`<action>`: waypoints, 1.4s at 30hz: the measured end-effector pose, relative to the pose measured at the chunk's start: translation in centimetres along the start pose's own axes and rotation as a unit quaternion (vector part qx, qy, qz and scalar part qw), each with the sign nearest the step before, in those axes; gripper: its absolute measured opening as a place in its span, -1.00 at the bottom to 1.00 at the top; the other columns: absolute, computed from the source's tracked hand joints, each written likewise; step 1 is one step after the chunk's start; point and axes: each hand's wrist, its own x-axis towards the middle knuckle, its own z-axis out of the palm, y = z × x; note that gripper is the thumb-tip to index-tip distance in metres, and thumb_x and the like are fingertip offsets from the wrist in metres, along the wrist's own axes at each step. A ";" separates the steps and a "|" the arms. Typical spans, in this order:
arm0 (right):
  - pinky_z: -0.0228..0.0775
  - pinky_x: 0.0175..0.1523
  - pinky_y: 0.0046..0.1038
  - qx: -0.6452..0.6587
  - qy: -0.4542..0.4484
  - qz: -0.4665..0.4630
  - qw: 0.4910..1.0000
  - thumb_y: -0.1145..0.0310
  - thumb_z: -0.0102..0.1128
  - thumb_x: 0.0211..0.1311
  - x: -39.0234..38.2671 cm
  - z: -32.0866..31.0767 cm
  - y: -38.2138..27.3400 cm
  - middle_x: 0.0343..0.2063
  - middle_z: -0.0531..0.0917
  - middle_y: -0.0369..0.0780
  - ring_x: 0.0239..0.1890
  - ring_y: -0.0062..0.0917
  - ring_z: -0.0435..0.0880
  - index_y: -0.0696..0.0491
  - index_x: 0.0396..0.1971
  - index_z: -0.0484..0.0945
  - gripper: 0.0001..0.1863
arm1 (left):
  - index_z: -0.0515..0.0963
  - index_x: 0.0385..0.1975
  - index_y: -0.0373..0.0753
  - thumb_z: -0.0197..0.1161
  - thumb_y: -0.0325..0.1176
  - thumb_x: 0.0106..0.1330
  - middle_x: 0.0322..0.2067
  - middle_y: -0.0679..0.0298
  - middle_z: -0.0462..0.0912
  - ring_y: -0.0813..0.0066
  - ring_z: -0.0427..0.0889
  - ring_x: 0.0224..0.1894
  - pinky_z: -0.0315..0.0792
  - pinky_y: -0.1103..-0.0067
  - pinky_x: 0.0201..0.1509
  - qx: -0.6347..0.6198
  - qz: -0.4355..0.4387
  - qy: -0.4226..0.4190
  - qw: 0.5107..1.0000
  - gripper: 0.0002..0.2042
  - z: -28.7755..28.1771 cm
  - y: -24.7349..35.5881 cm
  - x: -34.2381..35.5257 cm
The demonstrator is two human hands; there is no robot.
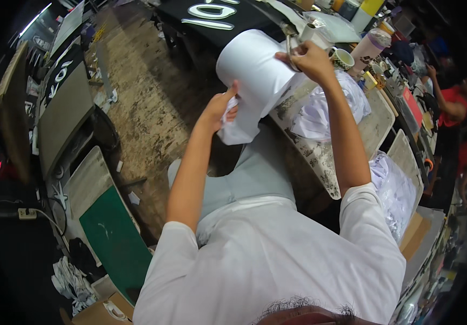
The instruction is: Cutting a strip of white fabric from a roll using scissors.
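Note:
A smooth white cloth (255,67) spreads in a rounded shape in front of me, with a loose end hanging over my lap. My left hand (224,111) is closed on its lower left edge, thumb pointing up and some cloth bunched in the fingers. At the cloth's upper right side, my right hand (312,60) is closed round a curved metal piece (290,54) shaped like a loop. What kind of thing it is cannot be made out. Beside my right forearm, a bundle of white cloth in clear plastic (325,111) rests on a stained board (320,162).
Beyond the cloth lies a black panel (228,13) with white lettering. A patterned cup (342,58) and a tumbler (371,46) stand on the cluttered bench at right. Another wrapped bundle (393,189) lies near my right elbow. A green board (112,233) is at left. A person in red (452,105) is at far right.

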 end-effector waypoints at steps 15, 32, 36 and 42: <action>0.55 -0.19 -0.26 -0.120 -0.041 0.055 0.990 -0.66 0.29 -0.50 10.2 -4.3 7.4 -0.51 0.69 0.06 -0.37 -0.14 0.73 0.35 -0.54 0.64 0.12 | 0.34 -0.47 -0.08 0.37 0.50 -0.16 -0.69 0.45 0.27 0.66 0.27 -0.73 0.23 0.66 -0.65 -0.065 -0.025 -0.041 0.997 -0.28 11.1 1.4 16.5; 0.44 -0.06 -0.14 -0.122 0.047 -0.078 0.988 -0.04 0.62 -0.28 1.8 -2.7 1.4 -0.26 0.64 0.15 -0.17 0.02 0.64 0.30 -0.20 0.49 -0.21 | 0.68 -0.41 -0.28 0.45 -0.18 0.03 -0.32 -0.02 0.70 0.08 0.71 -0.22 0.53 0.35 -0.09 0.468 0.228 0.185 0.833 -0.71 3.7 -1.0 2.9; 0.43 -0.02 -0.13 -0.151 0.029 -0.095 0.984 0.02 0.62 -0.24 1.8 -1.9 -0.6 -0.23 0.64 0.14 -0.14 0.03 0.63 0.30 -0.16 0.48 -0.23 | 0.67 -0.13 -0.34 0.52 0.00 -0.06 -0.10 -0.07 0.68 0.03 0.67 -0.02 0.54 0.31 0.06 0.643 0.099 0.164 0.741 -0.42 -5.2 -6.4 3.8; 0.50 0.04 -0.19 -0.176 -0.004 -0.020 0.984 -0.16 0.52 -0.15 3.5 -1.5 1.1 -0.19 0.67 0.15 -0.08 -0.01 0.67 0.34 -0.09 0.50 -0.14 | 0.64 -0.08 -0.20 0.51 0.02 -0.05 -0.06 -0.04 0.67 0.03 0.66 -0.01 0.52 0.26 0.08 0.725 -0.093 0.102 0.675 -0.44 -19.2 -15.7 -1.6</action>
